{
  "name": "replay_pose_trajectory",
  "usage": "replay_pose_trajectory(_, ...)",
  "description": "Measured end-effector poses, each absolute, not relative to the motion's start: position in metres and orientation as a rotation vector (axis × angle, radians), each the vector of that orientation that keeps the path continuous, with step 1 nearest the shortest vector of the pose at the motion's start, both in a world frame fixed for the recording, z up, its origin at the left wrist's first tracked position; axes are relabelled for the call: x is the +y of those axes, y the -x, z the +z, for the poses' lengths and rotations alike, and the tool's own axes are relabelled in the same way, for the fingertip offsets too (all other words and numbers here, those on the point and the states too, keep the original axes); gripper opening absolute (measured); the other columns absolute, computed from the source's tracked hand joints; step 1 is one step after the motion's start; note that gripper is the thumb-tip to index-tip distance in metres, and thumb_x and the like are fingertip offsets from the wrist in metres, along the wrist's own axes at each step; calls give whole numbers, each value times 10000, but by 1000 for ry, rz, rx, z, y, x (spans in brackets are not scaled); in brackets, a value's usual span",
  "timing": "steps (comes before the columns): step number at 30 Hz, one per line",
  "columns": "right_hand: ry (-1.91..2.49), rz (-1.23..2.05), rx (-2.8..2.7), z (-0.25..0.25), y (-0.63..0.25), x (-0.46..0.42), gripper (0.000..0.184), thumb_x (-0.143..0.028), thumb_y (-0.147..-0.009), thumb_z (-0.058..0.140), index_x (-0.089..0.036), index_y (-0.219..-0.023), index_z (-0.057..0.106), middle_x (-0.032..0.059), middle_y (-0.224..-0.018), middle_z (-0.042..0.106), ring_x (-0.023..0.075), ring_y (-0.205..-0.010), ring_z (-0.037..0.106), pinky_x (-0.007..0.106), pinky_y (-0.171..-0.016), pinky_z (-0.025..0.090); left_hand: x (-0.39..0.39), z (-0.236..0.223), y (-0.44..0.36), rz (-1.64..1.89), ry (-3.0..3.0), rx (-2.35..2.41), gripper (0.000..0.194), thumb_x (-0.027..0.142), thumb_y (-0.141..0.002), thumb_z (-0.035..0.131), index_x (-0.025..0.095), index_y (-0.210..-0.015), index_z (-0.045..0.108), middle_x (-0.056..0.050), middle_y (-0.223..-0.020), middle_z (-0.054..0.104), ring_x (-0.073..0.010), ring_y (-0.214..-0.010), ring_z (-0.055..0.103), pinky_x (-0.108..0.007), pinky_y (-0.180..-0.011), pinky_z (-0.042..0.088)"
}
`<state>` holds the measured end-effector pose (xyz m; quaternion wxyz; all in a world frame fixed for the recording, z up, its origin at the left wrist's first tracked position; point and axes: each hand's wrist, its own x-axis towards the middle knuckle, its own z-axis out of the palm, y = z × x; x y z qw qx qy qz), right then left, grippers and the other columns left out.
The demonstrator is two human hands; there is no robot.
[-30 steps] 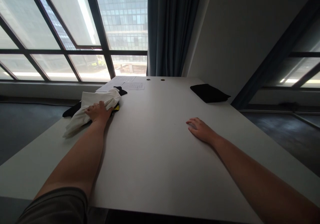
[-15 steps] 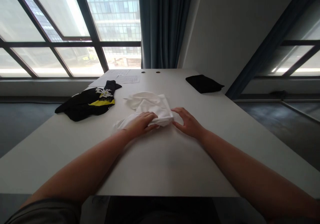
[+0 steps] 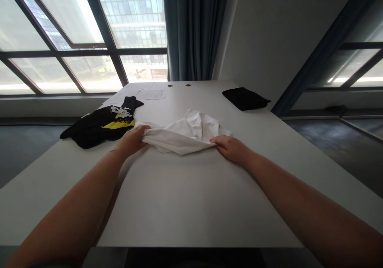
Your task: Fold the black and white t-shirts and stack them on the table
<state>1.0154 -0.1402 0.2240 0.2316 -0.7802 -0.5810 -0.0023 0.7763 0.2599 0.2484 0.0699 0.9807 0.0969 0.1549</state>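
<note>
A crumpled white garment [image 3: 185,134] lies in the middle of the white table [image 3: 185,204]. My left hand [image 3: 131,139] is closed on its left edge. My right hand [image 3: 231,148] is closed on its right edge, so the cloth is stretched between the two hands. Its far part bunches up in loose folds behind them.
A black garment with a yellow and white print [image 3: 101,125] lies at the left edge of the table. A folded black cloth [image 3: 245,98] sits at the far right. Sheets of paper [image 3: 143,94] lie at the far end near two cable holes. Windows and a curtain stand behind.
The left hand dragged the white garment off the black one to the table's middle. The right hand came over and took its other edge. The hands have now moved apart, stretching it.
</note>
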Motion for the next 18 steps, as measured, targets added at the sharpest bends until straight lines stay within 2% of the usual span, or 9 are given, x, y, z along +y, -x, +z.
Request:
replay_pose_trajectory(3,2224,-126,-1512,222,-1027,-144,277,-183,-917,603,-216,-1132,774,117,-1310,732,314,-1259,658,502,-1148,483,267,244,-774,562,-2879,390,536,326,-808,642,261,-1332,555,-77,-1179,714,-294,-1024,687,-363,-903,514)
replay_pose_trajectory(5,2253,-176,-1450,220,-1032,-145,276,-171,-893,604,-206,-1107,774,126,-1361,706,314,-1293,635,485,-1157,465,267,243,-773,658,-2852,422,528,314,-797,626,252,-1317,554,-82,-1185,708,-291,-1013,683,-362,-902,509)
replay_pose_trajectory(7,2256,-175,-1353,221,-1035,-146,258,-190,-904,578,-207,-1077,770,119,-1333,720,294,-1245,658,439,-1112,487,266,244,-773,757,-2815,463,509,300,-796,610,238,-1298,549,-94,-1217,698,-292,-1040,675,-365,-917,506)
replay_pose_trajectory(10,2263,-119,-1161,229,-1035,-150,232,-340,-962,549,-211,-970,742,83,-1018,779,256,-963,710,362,-911,538,265,247,-773,886,-2703,547,446,304,-817,586,210,-1251,547,-102,-1186,706,-284,-1034,677,-361,-905,513)
replay_pose_trajectory(12,2217,-102,-1032,240,-1034,-157,311,-465,-980,535,-211,-917,704,46,-831,731,229,-816,670,324,-795,523,265,251,-772,997,-2603,581,405,319,-839,570,198,-1226,560,-104,-1185,715,-274,-1041,680,-354,-896,518)
replay_pose_trajectory(15,2008,-58,-856,262,-1036,-174,377,-602,-944,573,-235,-926,661,18,-807,687,217,-773,635,309,-724,515,262,259,-769,1117,-2462,597,373,348,-890,534,206,-1227,612,-89,-1249,715,-256,-1091,674,-333,-893,523)
replay_pose_trajectory(18,1832,72,-662,279,-1045,-197,433,-677,-863,648,-265,-996,633,25,-856,694,231,-751,639,338,-688,531,258,270,-765,1144,-2360,621,365,412,-941,504,218,-1195,678,-58,-1194,736,-241,-1072,671,-330,-918,521)
